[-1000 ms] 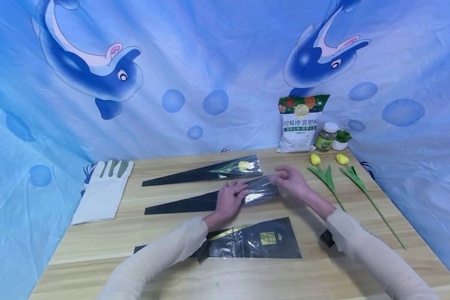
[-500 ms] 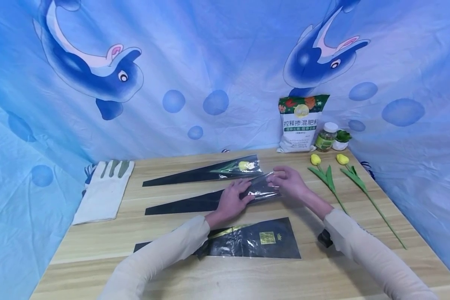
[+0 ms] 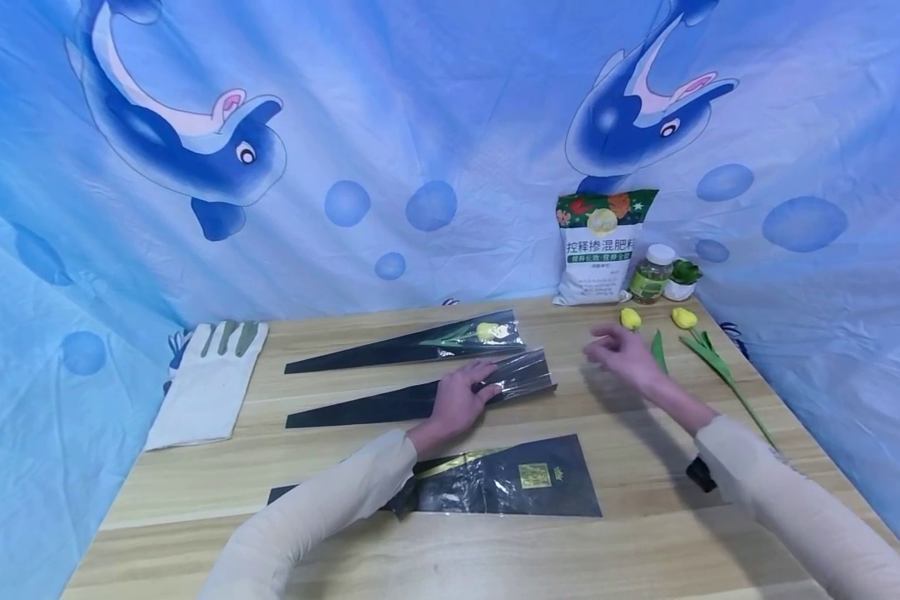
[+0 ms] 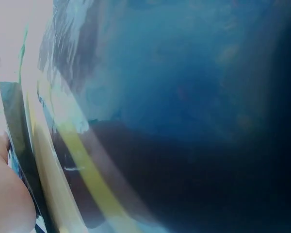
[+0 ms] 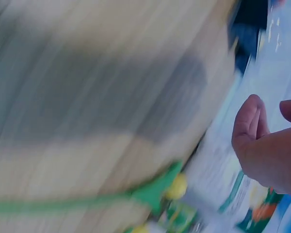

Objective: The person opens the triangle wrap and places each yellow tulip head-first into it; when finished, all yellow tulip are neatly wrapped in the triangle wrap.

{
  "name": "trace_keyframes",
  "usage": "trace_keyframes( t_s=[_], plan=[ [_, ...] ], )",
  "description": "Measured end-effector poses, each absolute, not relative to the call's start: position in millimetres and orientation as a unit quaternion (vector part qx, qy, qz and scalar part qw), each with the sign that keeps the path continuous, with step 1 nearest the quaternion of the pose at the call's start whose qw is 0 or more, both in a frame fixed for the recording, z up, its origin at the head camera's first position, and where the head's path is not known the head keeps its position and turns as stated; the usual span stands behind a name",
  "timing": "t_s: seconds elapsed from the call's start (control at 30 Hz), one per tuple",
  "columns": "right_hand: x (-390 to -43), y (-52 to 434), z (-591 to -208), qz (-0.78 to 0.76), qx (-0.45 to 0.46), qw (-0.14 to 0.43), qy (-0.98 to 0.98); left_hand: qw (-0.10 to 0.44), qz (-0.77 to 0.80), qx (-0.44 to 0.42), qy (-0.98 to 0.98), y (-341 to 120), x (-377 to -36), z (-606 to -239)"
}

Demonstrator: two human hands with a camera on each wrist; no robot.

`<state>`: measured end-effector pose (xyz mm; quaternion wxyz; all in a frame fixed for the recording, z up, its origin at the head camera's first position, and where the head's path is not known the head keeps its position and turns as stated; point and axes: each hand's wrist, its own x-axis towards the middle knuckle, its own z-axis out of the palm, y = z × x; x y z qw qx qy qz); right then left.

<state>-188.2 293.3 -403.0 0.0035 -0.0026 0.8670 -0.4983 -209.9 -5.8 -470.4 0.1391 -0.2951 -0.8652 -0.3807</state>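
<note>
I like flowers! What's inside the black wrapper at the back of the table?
A yellow tulip shows through the clear wide end of the back wrapper, with green leaves beside it. The stem is hidden under the black part.

Place: makeshift flower-wrapping station.
Backdrop: dolphin-print cloth (image 3: pixel 390 125) hung behind and beside.
Surface: wooden table (image 3: pixel 495 550).
Supplies, far right: fertilizer bag (image 3: pixel 602 246), jar (image 3: pixel 652 273).

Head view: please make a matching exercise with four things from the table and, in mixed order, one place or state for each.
Things:
1. white glove
2. fertilizer bag
3. middle sleeve
4. far sleeve

Places or states:
A. holds a yellow tulip
B. under the left hand
C. upright at the back
D. left edge of the table

Pairs: 1-D, 2-C, 3-B, 4-A
</note>
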Motion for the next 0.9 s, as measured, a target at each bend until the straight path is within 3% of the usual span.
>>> trace_keyframes(
  t_s=[0.27, 0.6, 0.9],
  plan=[
    [-181, 366, -400, -0.341, 0.03, -0.022, 0.939, 0.148, -0.39, -0.29, -0.861, -8, -212, -472],
    [-175, 401, -413, -0.4, 0.084, 0.126, 0.904, 0.147, -0.403, -0.291, -0.855, -7, -212, -473],
    [-179, 403, -414, -0.422, 0.106, 0.174, 0.883, 0.139, -0.419, -0.292, -0.849, -7, -213, -472]
  ],
)
